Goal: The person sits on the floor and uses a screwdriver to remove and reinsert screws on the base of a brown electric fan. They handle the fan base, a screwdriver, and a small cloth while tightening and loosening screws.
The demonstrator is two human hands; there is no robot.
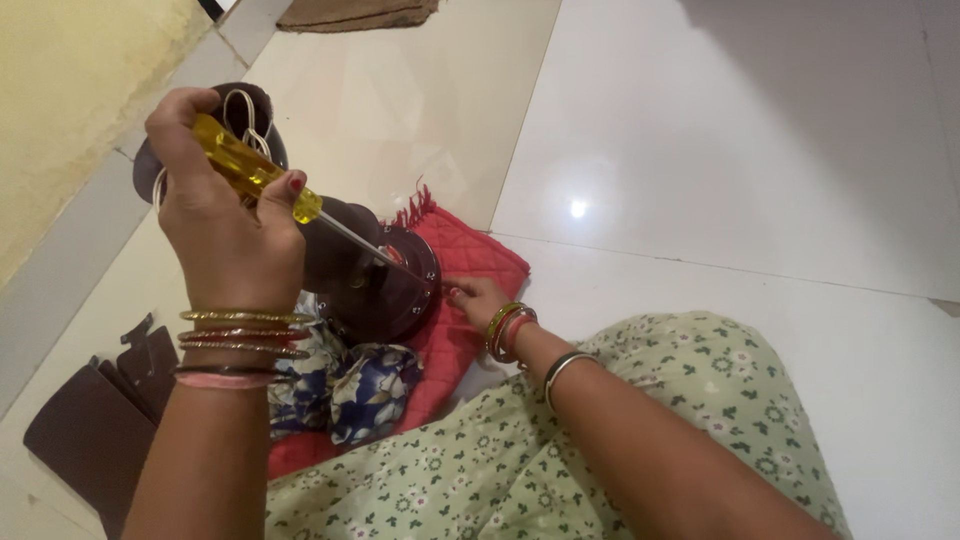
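Observation:
My left hand (pixel 225 215) grips the yellow handle of a screwdriver (pixel 262 172), whose metal shaft slants down to the right onto a dark brown round motor housing (pixel 385 280). That housing lies on a red quilted cloth (pixel 470 262). My right hand (pixel 475 298) rests low against the housing's right edge, fingertips touching it near the screwdriver tip. Whether those fingers pinch something small is hidden. Both wrists carry several bangles.
A dark brown fan blade (pixel 85 430) lies on the floor at the lower left. A blue and white flowered cloth (pixel 350 385) sits bunched in front of the housing. My lap in green flowered fabric (pixel 560 460) fills the bottom. White floor tiles (pixel 750 130) spread to the right, a yellow wall (pixel 70 90) on the left.

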